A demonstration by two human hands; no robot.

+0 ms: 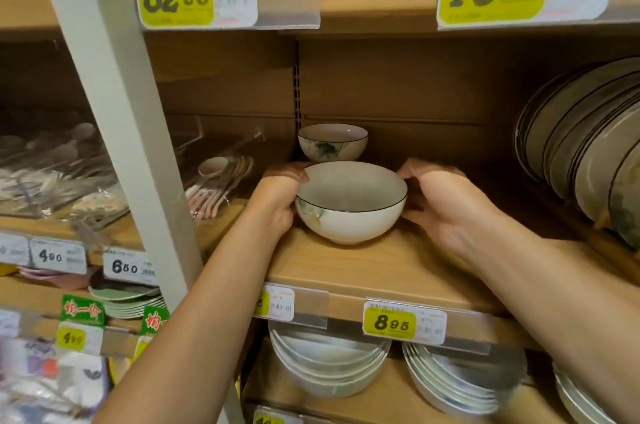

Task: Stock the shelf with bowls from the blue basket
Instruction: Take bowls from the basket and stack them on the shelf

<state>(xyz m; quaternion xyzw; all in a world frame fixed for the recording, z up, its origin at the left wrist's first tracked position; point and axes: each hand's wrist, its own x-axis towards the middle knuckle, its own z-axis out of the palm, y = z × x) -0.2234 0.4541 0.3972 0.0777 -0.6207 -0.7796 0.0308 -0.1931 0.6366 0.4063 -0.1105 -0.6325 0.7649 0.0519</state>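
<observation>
From the head camera, a white bowl (349, 212) with a thin dark rim and a faint green-and-yellow leaf print stands on the wooden shelf (363, 267), its foot seemingly down on the board, a little back from the near edge. The left hand (277, 202) grips the bowl's left wall, thumb at the rim and fingers curled round the side. The right hand (446, 209) holds the right wall the same way, thumb tip at the rim and fingers bent against the lower curve. Just behind it, toward the far left corner of the same shelf, sits a second bowl (332, 143) of the same pattern, apart from the first. On the right, a row of plates (581, 146) stands on edge. Left of the grey upright post (114, 105) lie wrapped spoons (221, 177). A yellow price tag (403, 323) reading 8.95 is clipped to the shelf's near edge, and stacked bowls (325, 364) fill the level below.
</observation>
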